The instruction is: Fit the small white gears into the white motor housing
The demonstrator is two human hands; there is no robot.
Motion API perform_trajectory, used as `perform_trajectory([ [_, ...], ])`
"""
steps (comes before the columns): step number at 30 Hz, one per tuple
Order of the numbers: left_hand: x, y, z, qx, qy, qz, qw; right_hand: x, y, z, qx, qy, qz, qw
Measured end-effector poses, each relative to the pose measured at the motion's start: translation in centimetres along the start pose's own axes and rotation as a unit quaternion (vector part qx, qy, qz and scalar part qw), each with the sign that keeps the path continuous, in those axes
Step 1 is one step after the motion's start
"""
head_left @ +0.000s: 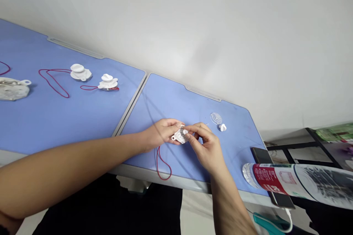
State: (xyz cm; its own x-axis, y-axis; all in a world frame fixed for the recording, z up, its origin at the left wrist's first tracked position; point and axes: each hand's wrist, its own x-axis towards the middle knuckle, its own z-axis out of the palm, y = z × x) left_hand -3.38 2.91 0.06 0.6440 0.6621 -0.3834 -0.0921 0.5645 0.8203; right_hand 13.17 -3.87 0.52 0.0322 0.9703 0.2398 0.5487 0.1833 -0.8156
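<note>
My left hand (162,131) and my right hand (206,146) meet over the right blue table (176,102). Between their fingertips sits a small round white part (180,136) with a mounting ear. The left fingers are curled round its left side. The right thumb and fingers pinch at its right edge. A red wire (162,163) hangs from the part and loops over the table's front edge. Just past my right hand lie a clear round cover (216,118) and a small white knob (223,127).
On the left blue table (55,117) lie two more white round parts (80,73) (108,82) with red wires, and a larger metal disc (13,89) at the far left. A lying plastic bottle (292,183) and a dark phone (261,156) are at the right. A white wall stands behind.
</note>
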Motion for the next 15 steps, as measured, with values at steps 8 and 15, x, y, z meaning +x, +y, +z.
perform_trajectory([
  [8,0.01,-0.06,0.07,-0.002,0.011,-0.004,1.0,-0.02,0.29,0.27,-0.029,0.007,-0.031,0.999],
  [15,0.06,-0.05,-0.09,-0.003,-0.005,0.006,1.0,-0.04,0.0,0.17,-0.048,0.021,-0.031,0.998],
])
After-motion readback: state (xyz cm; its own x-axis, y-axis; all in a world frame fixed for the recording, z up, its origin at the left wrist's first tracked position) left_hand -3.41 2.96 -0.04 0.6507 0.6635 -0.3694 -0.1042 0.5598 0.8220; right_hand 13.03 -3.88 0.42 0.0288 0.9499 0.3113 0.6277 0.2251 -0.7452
